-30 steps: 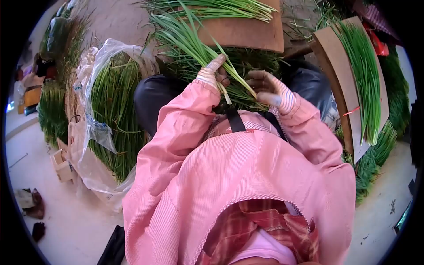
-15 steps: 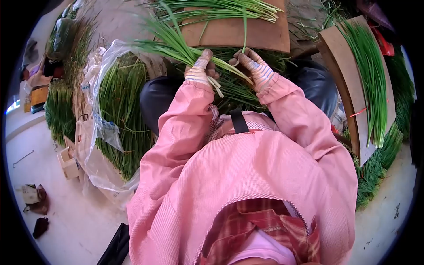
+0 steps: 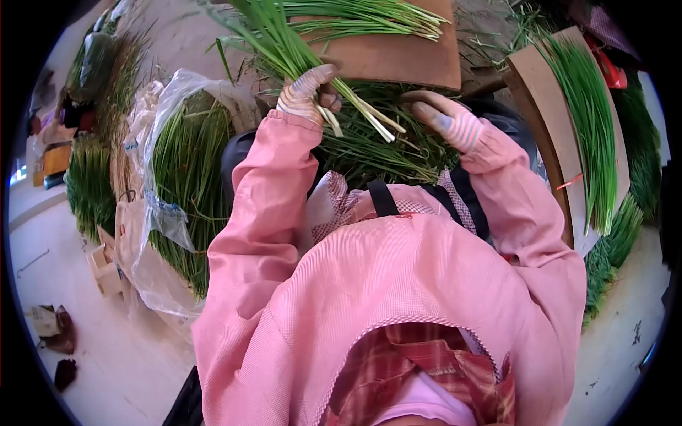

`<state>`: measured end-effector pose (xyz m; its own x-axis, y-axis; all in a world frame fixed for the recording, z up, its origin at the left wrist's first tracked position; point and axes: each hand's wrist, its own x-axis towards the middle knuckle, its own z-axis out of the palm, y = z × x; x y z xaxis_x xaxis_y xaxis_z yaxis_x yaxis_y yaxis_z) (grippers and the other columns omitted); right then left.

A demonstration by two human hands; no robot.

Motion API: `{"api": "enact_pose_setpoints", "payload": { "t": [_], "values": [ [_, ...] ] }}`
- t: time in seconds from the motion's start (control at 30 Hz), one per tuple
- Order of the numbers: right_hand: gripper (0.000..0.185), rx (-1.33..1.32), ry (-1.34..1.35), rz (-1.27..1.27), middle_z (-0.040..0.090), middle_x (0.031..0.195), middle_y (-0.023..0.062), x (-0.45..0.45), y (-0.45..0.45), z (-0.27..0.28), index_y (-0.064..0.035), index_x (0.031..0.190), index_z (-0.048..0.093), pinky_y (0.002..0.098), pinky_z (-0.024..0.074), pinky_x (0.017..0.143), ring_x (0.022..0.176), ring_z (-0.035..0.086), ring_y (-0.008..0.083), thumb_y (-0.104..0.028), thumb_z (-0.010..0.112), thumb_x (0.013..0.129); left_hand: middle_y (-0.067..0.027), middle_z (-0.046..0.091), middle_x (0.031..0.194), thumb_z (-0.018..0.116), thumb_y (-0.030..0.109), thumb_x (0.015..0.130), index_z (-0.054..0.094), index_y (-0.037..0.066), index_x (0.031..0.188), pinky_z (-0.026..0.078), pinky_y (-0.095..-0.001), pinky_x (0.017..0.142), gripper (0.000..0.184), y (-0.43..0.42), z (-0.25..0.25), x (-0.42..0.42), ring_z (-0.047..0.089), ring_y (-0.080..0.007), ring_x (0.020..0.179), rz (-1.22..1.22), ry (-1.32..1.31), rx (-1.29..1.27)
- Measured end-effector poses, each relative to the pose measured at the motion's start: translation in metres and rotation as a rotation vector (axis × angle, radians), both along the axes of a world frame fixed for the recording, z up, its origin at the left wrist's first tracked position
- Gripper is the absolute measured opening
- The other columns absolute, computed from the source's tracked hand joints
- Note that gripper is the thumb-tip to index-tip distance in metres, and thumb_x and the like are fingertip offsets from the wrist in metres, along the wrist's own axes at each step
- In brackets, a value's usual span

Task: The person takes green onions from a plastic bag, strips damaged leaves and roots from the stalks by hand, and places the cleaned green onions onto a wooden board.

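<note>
My left hand (image 3: 310,92), in a striped glove, is closed around a small bunch of long green stalks (image 3: 280,44), whose pale ends point down and right. To the right, my right hand (image 3: 442,119) is apart from the bunch, its fingers spread with nothing seen between them. Below both hands lies a heap of loose green leaves (image 3: 383,153) between my knees. Just ahead, more stalks (image 3: 376,20) rest on a brown board (image 3: 398,62), their pale ends to the right.
At the left stands a clear plastic bag (image 3: 160,273) full of greens. A curved board (image 3: 534,82) at the right bears a long green bundle (image 3: 584,128) beside a red tie (image 3: 570,181). More green bundles (image 3: 90,184) stand at the far left, near a small wooden box (image 3: 105,272).
My left hand has moved up and left with the bunch. The thin leaf that my right hand pinched is gone from its fingers, and that hand has moved right and opened.
</note>
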<state>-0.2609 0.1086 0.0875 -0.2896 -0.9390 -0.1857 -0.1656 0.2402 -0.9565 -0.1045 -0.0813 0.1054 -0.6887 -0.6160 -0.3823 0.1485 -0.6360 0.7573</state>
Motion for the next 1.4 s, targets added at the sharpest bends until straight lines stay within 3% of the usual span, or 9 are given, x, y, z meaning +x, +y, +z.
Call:
{"api": "enact_pose_setpoints", "payload": {
  "t": [0.03,0.37,0.6,0.67,0.8,0.9,0.97,1.17,1.4],
  "values": [
    [0.033,0.108,-0.498,-0.076,0.056,0.089,0.0058,0.016,-0.007,0.022,-0.0049,0.108,0.051,0.0232,0.0425,0.064,0.076,0.051,0.0096,-0.027,0.050,0.083,-0.0040,0.044,0.049,0.069,0.016,0.064,0.055,0.004,0.069,0.036,-0.0270,0.037,0.019,0.005,0.001,-0.004,0.040,-0.0143,0.039,-0.047,0.058,0.047],
    [0.014,0.132,-0.546,-0.176,0.056,0.069,-0.0004,0.049,-0.018,-0.019,-0.0017,0.091,0.058,0.0203,0.0404,0.053,0.058,0.048,0.0057,-0.007,0.055,0.078,-0.0090,0.058,0.074,0.068,0.013,0.066,0.057,0.001,0.089,0.049,-0.0315,0.057,0.028,0.050,-0.052,0.000,0.056,-0.0215,0.061,-0.126,-0.082,0.079],
    [0.011,0.022,0.433,-0.142,0.058,0.069,0.0105,0.028,-0.015,-0.063,-0.0023,0.085,0.057,0.0275,0.0439,0.060,0.065,0.056,0.0176,-0.007,0.054,0.076,-0.0115,0.055,0.075,0.062,0.006,0.067,0.050,0.000,0.097,0.049,-0.0357,0.057,0.033,0.033,-0.024,0.028,0.055,-0.0237,0.063,-0.099,-0.187,0.193],
    [0.017,0.308,0.642,0.154,0.058,0.083,0.0181,0.023,-0.003,-0.082,-0.0052,0.088,0.058,0.0353,0.0451,0.070,0.077,0.056,0.0330,-0.011,0.053,0.073,-0.0118,0.055,0.077,0.062,0.005,0.068,0.051,0.001,0.096,0.050,-0.0358,0.058,0.030,0.007,0.007,0.033,0.056,-0.0225,0.063,0.154,-0.102,0.095],
    [0.031,0.927,0.621,0.767,0.057,0.099,0.0140,0.029,0.006,-0.099,-0.0117,0.099,0.058,0.0374,0.0434,0.078,0.092,0.055,0.0281,-0.024,0.052,0.072,-0.0040,0.055,0.086,0.066,0.009,0.070,0.049,0.010,0.101,0.049,-0.0362,0.069,0.036,-0.051,0.076,0.048,0.054,-0.0174,0.075,0.489,0.286,-0.376],
    [0.021,0.458,0.628,0.434,0.057,0.077,0.0180,0.010,-0.004,-0.056,-0.0056,0.087,0.057,0.0376,0.0448,0.066,0.076,0.057,0.0309,-0.022,0.054,0.074,-0.0034,0.057,0.088,0.064,0.014,0.073,0.054,0.016,0.098,0.046,-0.0321,0.058,0.027,-0.076,0.081,0.056,0.051,-0.0150,0.065,0.433,0.416,-0.326],
    [0.014,0.022,0.744,0.006,0.054,0.069,0.0185,-0.016,-0.022,-0.035,-0.0038,0.081,0.055,0.0364,0.0446,0.061,0.068,0.055,0.0322,-0.015,0.056,0.074,0.0079,0.044,0.053,0.061,0.028,0.076,0.058,0.010,0.093,0.035,-0.0235,0.043,0.025,-0.082,0.053,0.052,0.035,-0.0064,0.042,0.312,0.435,-0.075],
    [0.023,0.092,1.093,-0.246,0.054,0.089,0.0166,-0.107,-0.076,-0.027,-0.0088,0.091,0.053,0.0423,0.0436,0.068,0.080,0.053,0.0347,-0.025,0.054,0.075,0.0080,0.027,0.049,0.049,0.028,0.085,0.056,0.009,0.090,0.025,-0.0199,0.037,0.021,-0.001,-0.003,0.008,0.026,-0.0035,0.037,0.041,0.616,0.505],
    [0.022,0.086,1.047,-0.060,0.057,0.083,0.0150,-0.135,-0.092,-0.030,-0.0065,0.092,0.056,0.0362,0.0433,0.068,0.076,0.054,0.0313,-0.021,0.059,0.076,0.0075,0.026,0.050,0.045,0.024,0.087,0.054,0.013,0.098,0.025,-0.0197,0.039,0.018,0.017,-0.020,0.003,0.023,-0.0042,0.038,0.129,0.418,0.493]
  ]
}}
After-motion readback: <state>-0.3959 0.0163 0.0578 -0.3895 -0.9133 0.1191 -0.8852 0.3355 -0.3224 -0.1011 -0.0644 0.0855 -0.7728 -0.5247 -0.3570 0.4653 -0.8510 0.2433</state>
